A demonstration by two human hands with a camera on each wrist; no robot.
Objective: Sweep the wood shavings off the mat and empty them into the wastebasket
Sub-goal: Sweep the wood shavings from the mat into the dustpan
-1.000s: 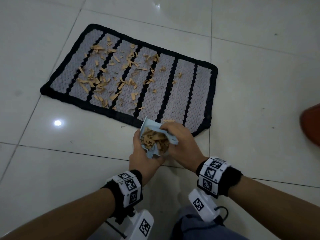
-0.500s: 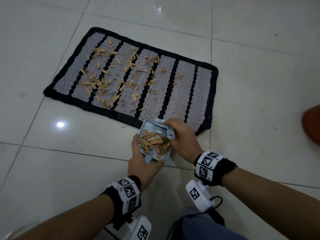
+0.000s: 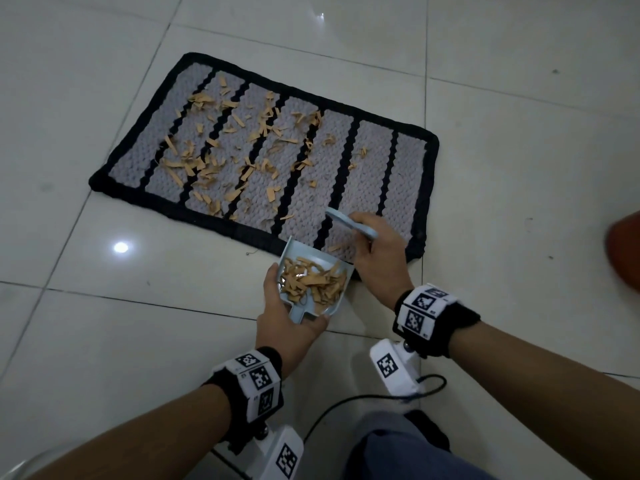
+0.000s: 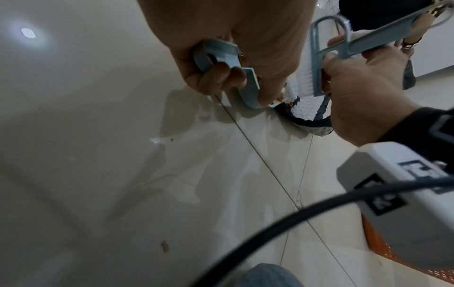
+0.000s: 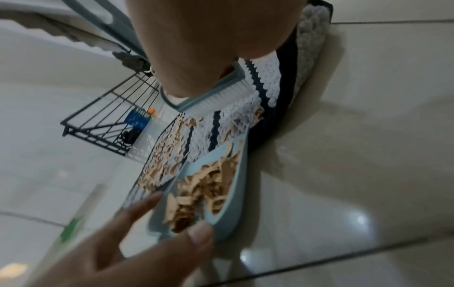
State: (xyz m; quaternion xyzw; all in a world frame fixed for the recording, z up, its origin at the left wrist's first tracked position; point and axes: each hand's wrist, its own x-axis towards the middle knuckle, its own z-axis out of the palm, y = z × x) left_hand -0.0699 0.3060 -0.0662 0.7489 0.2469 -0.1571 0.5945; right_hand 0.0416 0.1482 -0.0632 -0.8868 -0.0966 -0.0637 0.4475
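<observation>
The left hand [image 3: 292, 318] is gripping a pale blue dustpan [image 3: 313, 277] by its short handle, fingers curled under it and thumb lying along its left rim, holding it tilted just off the near edge of the mat [image 3: 266, 157]. A heap of wood shavings [image 3: 311, 280] is sitting in the pan; more shavings [image 3: 221, 157] are lying over the mat's left half. The right hand [image 3: 381, 256] is clutching a small brush [image 3: 349, 223], fingers wrapped round its handle, over the mat's near right corner.
</observation>
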